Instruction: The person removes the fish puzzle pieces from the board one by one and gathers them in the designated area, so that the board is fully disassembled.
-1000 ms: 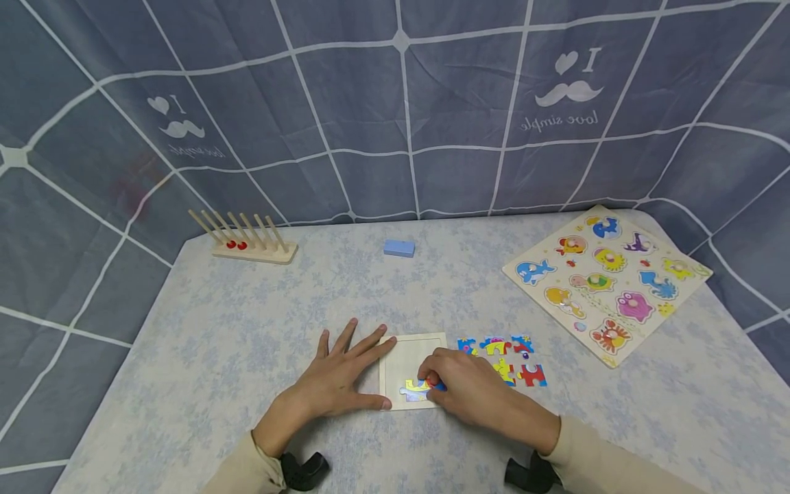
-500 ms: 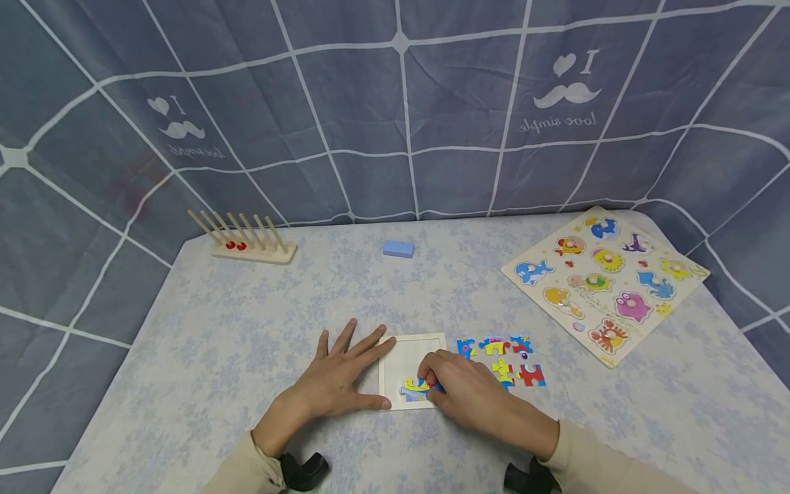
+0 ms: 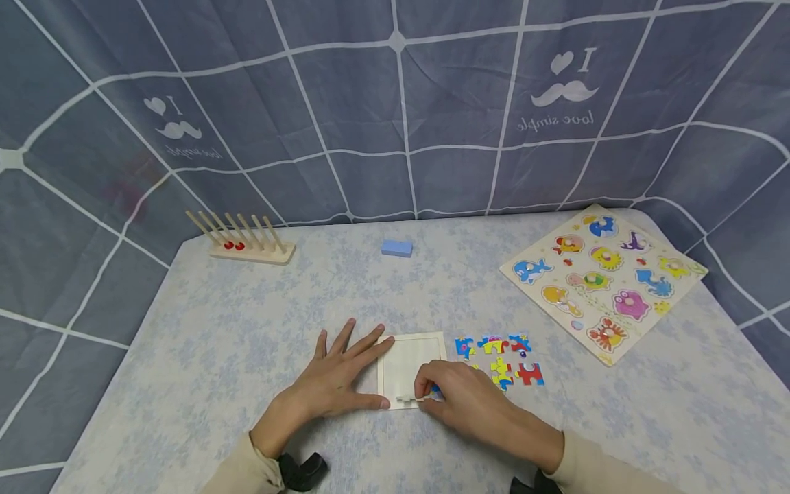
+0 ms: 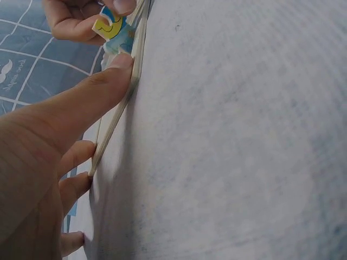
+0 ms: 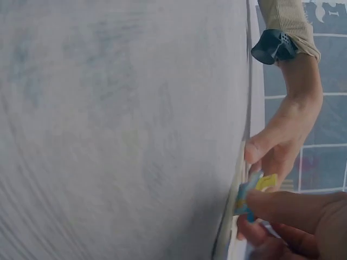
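Note:
A shallow square wooden puzzle tray (image 3: pixel 404 353) lies near the front of the table. My left hand (image 3: pixel 338 384) spreads its fingers along the tray's left side, fingertips and thumb touching the frame. Inside the tray's lower part, my right hand (image 3: pixel 464 392) pinches a blue-and-yellow jigsaw piece (image 4: pixel 114 30) between thumb and fingers. In the head view this piece stands tilted, nearly edge-on, and my right hand covers part of it. A blue patch shows beside those fingers, too small to identify. Right of the tray lie several loose jigsaw pieces (image 3: pixel 529 374), some partly hidden by my right hand.
A sea-animal puzzle board (image 3: pixel 601 285) lies at the right. A blue block (image 3: pixel 396 248) sits at the back middle. At the back left stands a wooden peg rack (image 3: pixel 253 252) with two red beads. A grey-blue curtain (image 3: pixel 345 110) hangs behind the table.
The jigsaw piece in my right hand has tipped from showing its coloured face to nearly edge-on. My right hand has shifted slightly towards me; my left hand keeps its place.

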`<state>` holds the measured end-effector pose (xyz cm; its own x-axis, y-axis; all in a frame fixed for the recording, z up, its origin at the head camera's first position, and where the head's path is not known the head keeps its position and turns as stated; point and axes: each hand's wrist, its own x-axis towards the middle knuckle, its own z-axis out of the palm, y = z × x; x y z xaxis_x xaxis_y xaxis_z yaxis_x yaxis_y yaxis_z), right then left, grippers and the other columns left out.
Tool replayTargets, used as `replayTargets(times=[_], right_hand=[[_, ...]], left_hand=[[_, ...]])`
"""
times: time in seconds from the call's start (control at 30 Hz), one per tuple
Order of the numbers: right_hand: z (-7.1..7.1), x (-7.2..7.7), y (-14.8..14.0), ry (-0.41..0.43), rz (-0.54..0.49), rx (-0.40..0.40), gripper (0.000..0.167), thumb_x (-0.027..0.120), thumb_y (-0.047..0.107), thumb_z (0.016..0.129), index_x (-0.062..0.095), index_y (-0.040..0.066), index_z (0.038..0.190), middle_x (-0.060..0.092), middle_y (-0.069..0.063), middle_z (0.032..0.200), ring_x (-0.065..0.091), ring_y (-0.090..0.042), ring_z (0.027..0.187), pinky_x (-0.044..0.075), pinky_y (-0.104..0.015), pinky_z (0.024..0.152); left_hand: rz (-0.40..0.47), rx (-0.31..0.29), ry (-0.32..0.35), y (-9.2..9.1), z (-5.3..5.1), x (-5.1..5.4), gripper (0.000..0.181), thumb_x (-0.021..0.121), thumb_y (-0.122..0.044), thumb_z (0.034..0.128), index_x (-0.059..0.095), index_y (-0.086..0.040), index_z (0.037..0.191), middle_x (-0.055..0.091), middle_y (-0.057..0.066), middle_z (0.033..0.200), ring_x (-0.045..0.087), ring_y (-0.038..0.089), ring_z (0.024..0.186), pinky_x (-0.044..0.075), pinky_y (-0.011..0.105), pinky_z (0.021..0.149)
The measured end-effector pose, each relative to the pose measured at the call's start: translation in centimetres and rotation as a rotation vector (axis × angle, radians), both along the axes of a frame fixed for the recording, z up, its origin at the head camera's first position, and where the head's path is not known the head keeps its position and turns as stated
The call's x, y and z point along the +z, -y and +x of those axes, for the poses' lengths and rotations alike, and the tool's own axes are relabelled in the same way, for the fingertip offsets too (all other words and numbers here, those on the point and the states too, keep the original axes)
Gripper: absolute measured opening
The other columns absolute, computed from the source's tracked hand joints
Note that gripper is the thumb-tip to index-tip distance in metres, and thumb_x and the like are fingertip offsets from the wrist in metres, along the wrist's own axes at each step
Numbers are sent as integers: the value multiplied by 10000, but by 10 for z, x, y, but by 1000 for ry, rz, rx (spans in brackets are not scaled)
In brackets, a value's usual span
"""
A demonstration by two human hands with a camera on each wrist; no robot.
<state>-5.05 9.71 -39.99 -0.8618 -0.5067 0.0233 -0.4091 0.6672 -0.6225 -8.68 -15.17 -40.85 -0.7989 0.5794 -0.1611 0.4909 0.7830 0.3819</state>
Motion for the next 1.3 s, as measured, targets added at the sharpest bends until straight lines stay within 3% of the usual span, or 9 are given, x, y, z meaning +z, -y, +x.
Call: replayTargets(times=[0.17,0.33,0.43,0.63,0.73,1.0,1.3], right_hand=[[-2,-1,0,25,-114,1,215,777,56,812,661,236,799,604,176,795,511,-20,649,462,-219,596],[-4,-1,-1,154,-291,33,187,776,-5,793,726,174,806,613,138,662,393,10,464,347,-183,445],[-3,-2,-1,196,-317,51,157,798,12,787,745,160,797,665,132,675,435,35,501,321,-170,444],[-1,-4,-3,180,-305,61,141,831,40,767,757,160,764,730,125,760,617,32,726,478,-188,564],[0,-4,-5,211,-313,50,135,828,49,774,752,160,771,733,125,765,642,17,757,505,-198,612],[-3,-2,-23,368,-425,-47,66,785,71,827,739,101,865,748,33,844,710,-93,781,544,-225,668],[-7,-2,-58,360,-355,-225,158,807,200,814,798,138,959,757,26,853,717,-117,781,529,-238,627]], left_hand=[[-1,6,10,0,0,1,928,662,-676,797,298,-297,1562,176,-54,1633,2,395,1488,-8,743,1068],[3,14,20,0,0,1,924,672,-667,796,305,-298,1560,179,-59,1632,-4,387,1490,-17,737,1072],[2,14,17,-1,0,1,922,674,-662,798,306,-296,1560,180,-58,1632,0,390,1490,-14,738,1072],[-3,15,9,-1,0,2,924,675,-664,796,307,-294,1560,186,-53,1631,8,395,1489,-8,738,1072],[1,13,9,-1,0,3,923,677,-660,797,311,-290,1559,189,-50,1631,11,399,1488,-6,740,1071],[2,14,8,-1,1,2,918,677,-660,798,316,-292,1557,200,-48,1629,20,403,1488,7,743,1070],[-2,10,-6,-1,0,1,926,674,-670,794,312,-294,1558,203,-42,1629,25,410,1487,2,744,1068]])
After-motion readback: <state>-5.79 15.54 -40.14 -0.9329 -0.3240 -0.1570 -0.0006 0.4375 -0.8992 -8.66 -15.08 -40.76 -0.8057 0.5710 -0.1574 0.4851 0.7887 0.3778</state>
